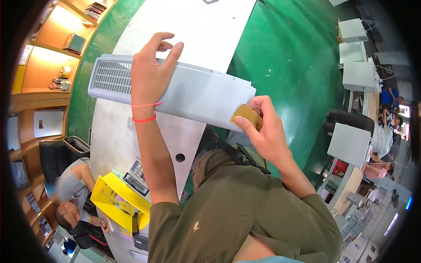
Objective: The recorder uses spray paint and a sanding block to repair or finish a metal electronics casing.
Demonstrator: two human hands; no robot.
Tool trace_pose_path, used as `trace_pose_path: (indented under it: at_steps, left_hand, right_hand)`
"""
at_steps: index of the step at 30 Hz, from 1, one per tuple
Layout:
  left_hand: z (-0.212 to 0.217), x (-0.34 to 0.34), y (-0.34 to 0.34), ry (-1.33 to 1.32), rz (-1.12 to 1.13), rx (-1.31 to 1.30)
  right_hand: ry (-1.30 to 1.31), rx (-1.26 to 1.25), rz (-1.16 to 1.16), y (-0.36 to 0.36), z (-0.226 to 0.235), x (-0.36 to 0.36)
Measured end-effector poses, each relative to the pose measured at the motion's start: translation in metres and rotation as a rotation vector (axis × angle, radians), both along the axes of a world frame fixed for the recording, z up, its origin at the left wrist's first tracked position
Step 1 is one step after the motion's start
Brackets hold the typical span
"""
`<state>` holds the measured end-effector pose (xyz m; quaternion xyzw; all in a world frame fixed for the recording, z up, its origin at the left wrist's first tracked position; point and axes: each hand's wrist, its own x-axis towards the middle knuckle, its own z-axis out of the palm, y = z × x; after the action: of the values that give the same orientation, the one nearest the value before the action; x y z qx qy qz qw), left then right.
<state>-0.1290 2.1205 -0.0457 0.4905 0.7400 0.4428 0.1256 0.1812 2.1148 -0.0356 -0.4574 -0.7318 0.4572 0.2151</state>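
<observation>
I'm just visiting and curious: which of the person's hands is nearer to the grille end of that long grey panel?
Left. The left hand grips the grey panel right beside its grille; the right hand is at the opposite end, pressing a tan pad there.

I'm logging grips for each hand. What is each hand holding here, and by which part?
The left hand grips the long grey panel across its middle, just past the vented end. The right hand pinches a small tan pad against the panel's near corner.
</observation>
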Motion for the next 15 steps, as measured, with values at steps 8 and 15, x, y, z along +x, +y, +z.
trace_pose_path:
  at_steps: [8, 15]
  left_hand:
    - [-0.001, -0.001, 0.000, 0.021, -0.012, 0.006]
    - [0.003, 0.001, 0.000, -0.001, -0.004, -0.014]
  right_hand:
    - [-0.068, 0.153, -0.047, -0.003, 0.002, -0.014]
    - [-0.060, 0.271, -0.068, -0.005, -0.007, -0.012]
